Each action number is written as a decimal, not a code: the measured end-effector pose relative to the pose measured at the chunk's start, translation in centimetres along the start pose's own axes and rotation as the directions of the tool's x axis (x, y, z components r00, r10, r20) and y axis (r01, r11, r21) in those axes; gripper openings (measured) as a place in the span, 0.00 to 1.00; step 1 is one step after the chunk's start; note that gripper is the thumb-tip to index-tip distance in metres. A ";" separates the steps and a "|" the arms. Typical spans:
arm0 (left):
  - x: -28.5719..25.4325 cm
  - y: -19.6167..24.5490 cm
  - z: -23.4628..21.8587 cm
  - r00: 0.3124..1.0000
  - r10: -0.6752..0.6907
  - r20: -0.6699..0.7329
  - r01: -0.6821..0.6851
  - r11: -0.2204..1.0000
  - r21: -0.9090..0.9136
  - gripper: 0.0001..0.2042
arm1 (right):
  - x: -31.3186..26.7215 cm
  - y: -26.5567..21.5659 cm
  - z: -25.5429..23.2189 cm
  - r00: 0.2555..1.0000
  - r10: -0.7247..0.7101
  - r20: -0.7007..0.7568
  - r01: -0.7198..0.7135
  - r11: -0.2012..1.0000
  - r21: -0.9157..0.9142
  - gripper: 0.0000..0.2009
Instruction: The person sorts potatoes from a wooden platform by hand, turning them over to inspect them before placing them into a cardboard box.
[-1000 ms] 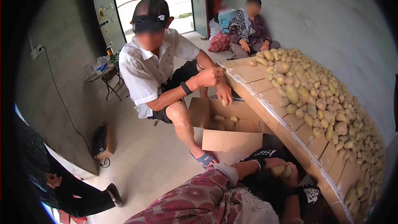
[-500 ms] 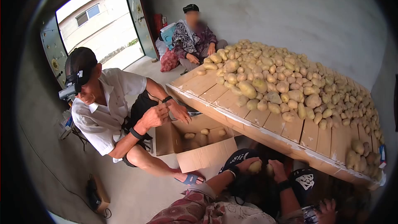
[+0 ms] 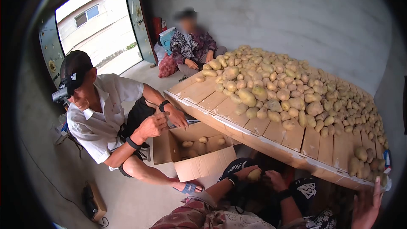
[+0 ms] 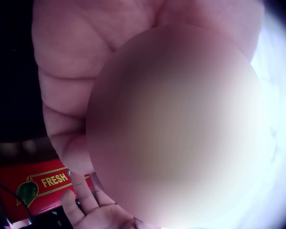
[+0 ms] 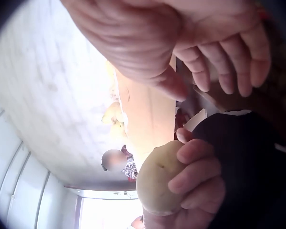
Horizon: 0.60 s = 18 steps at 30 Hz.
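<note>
My left hand grips a pale yellow potato, its fingers curled round one side, low in front of me. In the left wrist view a large blurred disc covers what lies against the palm. Just to the right is my right hand, apart from the potato. The right wrist view shows this right hand above the potato, fingers loosely bent and nothing in them. Its fingers also appear spread at the bottom of the left wrist view.
Many potatoes lie heaped on a wooden platform. Beside it stands an open cardboard box with several potatoes. A person in a white shirt sits at the box; another sits behind. Another person's hand reaches up at lower right.
The head view has swung right. One second ago two potatoes showed at my hands, held close together; now my hands are apart and my right holds none. Another hand has risen at lower right.
</note>
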<state>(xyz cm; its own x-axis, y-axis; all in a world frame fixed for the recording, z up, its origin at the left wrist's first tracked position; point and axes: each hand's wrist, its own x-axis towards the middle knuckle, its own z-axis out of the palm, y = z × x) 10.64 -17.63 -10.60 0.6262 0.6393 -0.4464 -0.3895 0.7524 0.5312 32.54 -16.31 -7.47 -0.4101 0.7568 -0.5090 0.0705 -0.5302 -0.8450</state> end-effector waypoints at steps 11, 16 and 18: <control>-0.8 -0.5 1.5 0.862 0.495 0.113 -0.436 0.608 0.664 0.25 | 1.9 1.3 1.0 0.983 -0.158 0.096 0.143 0.979 0.142 0.11; 0.6 -0.7 1.6 0.848 0.396 0.352 -0.529 0.598 0.602 0.30 | 3.5 2.9 0.4 0.977 -0.207 0.056 0.183 0.943 0.279 0.11; 1.1 -0.9 0.5 0.899 0.320 0.298 -0.410 0.854 0.319 0.31 | 4.0 3.6 0.1 0.988 -0.154 -0.025 0.156 0.958 0.241 0.10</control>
<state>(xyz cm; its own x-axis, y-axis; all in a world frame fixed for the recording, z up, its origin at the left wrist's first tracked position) 12.04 -17.66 -11.18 0.6395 0.7686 -0.0171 -0.3737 0.3302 0.8668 31.10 -15.21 -12.55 -0.3930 0.8388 -0.3768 -0.2154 -0.4823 -0.8491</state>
